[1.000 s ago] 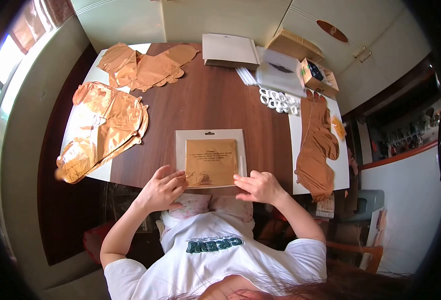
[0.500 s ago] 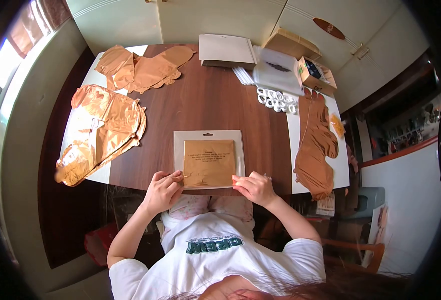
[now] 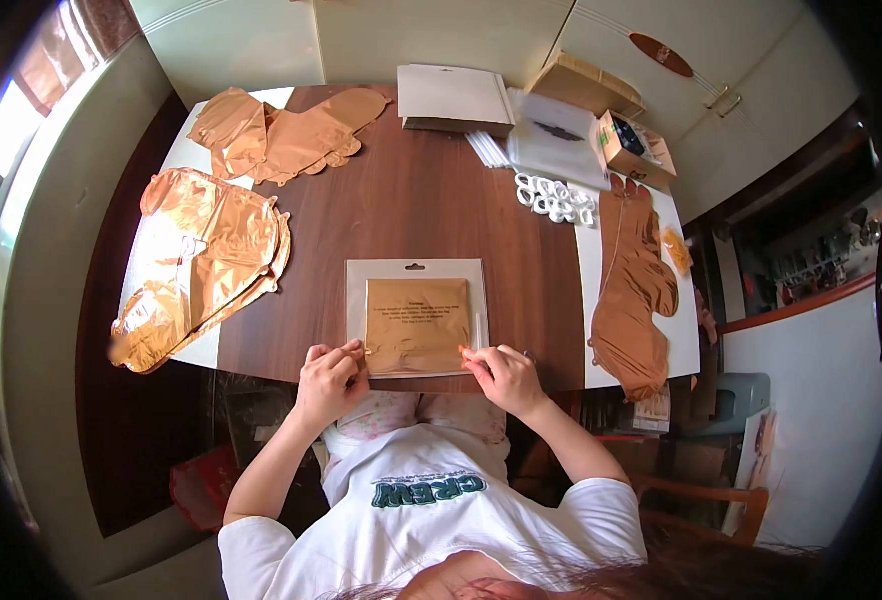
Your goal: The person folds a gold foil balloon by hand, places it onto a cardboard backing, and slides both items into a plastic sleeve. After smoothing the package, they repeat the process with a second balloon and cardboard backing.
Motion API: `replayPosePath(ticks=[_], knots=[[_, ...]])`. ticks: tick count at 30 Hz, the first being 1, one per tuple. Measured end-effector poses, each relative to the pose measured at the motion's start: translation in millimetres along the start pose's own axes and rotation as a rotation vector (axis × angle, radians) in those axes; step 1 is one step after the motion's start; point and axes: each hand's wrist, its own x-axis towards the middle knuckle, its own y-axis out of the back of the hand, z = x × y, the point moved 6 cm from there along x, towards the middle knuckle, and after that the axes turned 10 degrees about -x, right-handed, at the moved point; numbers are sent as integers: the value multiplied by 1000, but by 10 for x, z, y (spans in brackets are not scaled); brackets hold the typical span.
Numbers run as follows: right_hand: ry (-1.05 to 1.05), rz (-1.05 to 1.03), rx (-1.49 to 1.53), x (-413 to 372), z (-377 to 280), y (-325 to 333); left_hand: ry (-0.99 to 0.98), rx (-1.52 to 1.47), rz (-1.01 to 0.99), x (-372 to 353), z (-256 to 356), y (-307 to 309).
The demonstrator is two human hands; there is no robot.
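Observation:
In front of me at the table's near edge lies a flat packet [image 3: 417, 268] with a hang hole at its top. Inside its clear sleeve is a folded gold foil sheet [image 3: 418, 340] with dark printed warning text. My left hand [image 3: 333, 382] is closed at the packet's lower left corner, fingers curled and thumb against the edge. On the other side my right hand [image 3: 506, 382] pinches the lower right edge, where a bit of orange shows at the fingertips. A narrow white strip [image 3: 479, 330] runs along the packet's right side.
Gold foil balloons [image 3: 211, 250] lie flat at left, with more foil [image 3: 301, 135] behind them. Another foil balloon [image 3: 636, 290] lies at right. White rings [image 3: 556, 200], clear bags [image 3: 556, 140], a white card stack [image 3: 454, 97] and a small box [image 3: 636, 150] sit at the back right.
My right fingertips have shifted slightly left and up along the packet's lower edge. My left hand has barely moved, and the packet stays in place.

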Motion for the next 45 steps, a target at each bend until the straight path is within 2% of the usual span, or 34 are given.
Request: replayPosePath(ticks=[10, 16, 20, 23, 26, 30, 34, 40, 43, 45], knots=[[-99, 20, -29, 100, -33, 37, 44, 43, 43, -27, -75, -26], [-134, -106, -36, 77, 41, -41, 101, 27, 64, -18, -108, -1], [-116, -97, -53, 71, 83, -19, 73, 20, 64, -26, -106, -5], [-109, -65, -73, 61, 73, -8, 79, 51, -28, -100, -132, -68], [-127, -58, -80, 62, 71, -8, -23, 338, 73, -54, 218, -89], [-134, -46, -73, 61, 49, -13, -67, 228, -207, -71, 628, -528], [-167, -24, -115, 63, 29, -2, -33, 290, -241, -92, 645, -727], [-103, -16, -184, 42, 113, -60, -58, 353, -258, -137, 572, -744], [-129, -22, -147, 25, 171, -74, -44, 364, -273, -145, 548, -753], [-156, 47, -59, 44, 158, 1, -57, 388, -281, -159, 547, -758]])
